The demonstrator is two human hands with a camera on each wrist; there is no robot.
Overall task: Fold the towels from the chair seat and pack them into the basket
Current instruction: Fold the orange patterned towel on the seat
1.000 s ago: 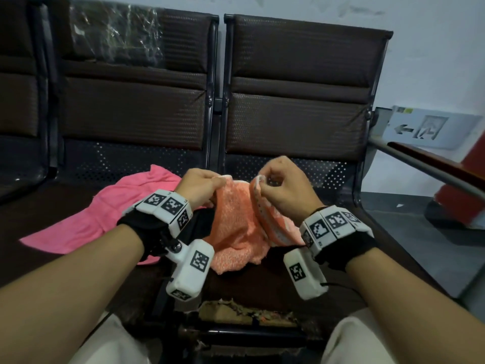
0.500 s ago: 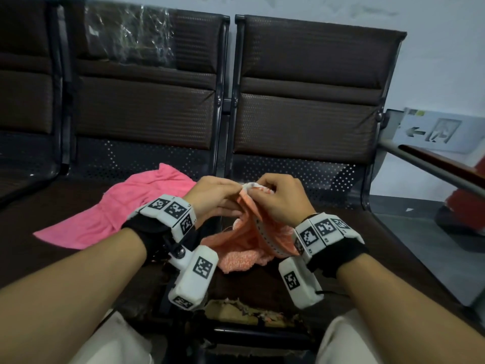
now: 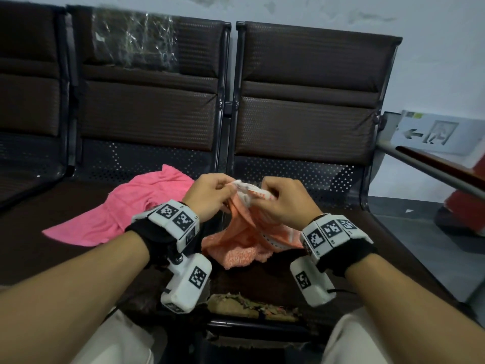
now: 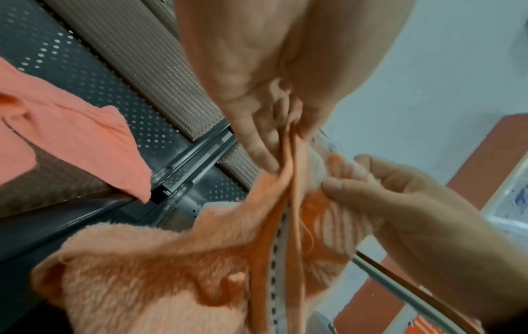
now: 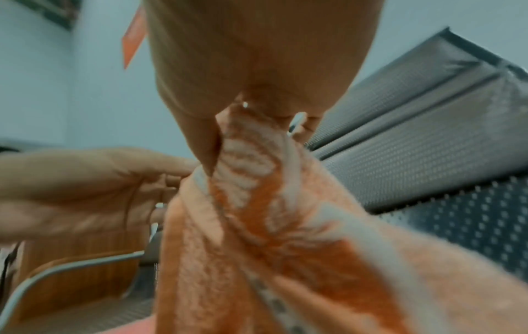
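An orange towel (image 3: 244, 240) with a white patterned border hangs bunched between my two hands above the dark chair seat (image 3: 262, 282). My left hand (image 3: 210, 195) pinches its top edge on the left. My right hand (image 3: 283, 200) pinches the same edge on the right, a short way apart. In the left wrist view the towel (image 4: 177, 271) runs up into my left fingers (image 4: 265, 158), with the right hand (image 4: 400, 198) opposite. The right wrist view shows the towel (image 5: 257, 203) gripped in my right hand. A pink towel (image 3: 126, 211) lies spread on the seat to the left. No basket is in view.
Dark padded chair backs (image 3: 309, 101) stand behind the seats. A metal armrest rail (image 3: 433, 169) runs along the right side. The front edge of the seat is torn, with worn foam (image 3: 249, 306) showing. Grey floor (image 3: 446, 258) lies to the right.
My hands came close together at the towel's top edge, then parted a little. The orange towel hangs more bunched beneath them than a second ago.
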